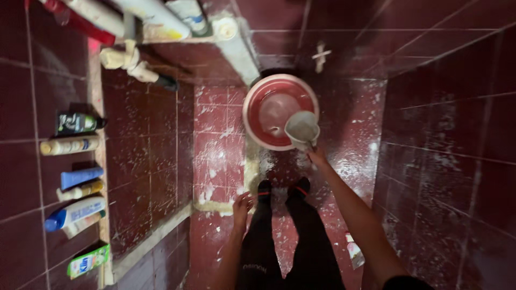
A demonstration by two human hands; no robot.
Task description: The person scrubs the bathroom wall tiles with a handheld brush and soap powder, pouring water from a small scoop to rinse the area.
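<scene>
**Grey jug held over the red basin in a narrow tiled stall**

The standing room is tight: dark red tiled walls (451, 150) close in on the right and far side, and a low pale kerb (161, 236) marks the left edge of the floor strip. The round red plastic basin with a pale rim (257, 115) fills the far end, leaving only the patch around the person's feet (282, 189).

The right hand (317, 157) is clenched on the handle of a grey plastic jug (302, 129), which hangs over the basin's near right rim, mouth open towards the camera, handle pointing back at the person. The left hand (241, 205) hangs released beside the left knee, fingers loose, holding nothing.

The red floor tiles (220, 145) are wet and flecked with white foam. A shelf on the left wall carries a row of bottles and tubes (75, 177) lying across it.
</scene>
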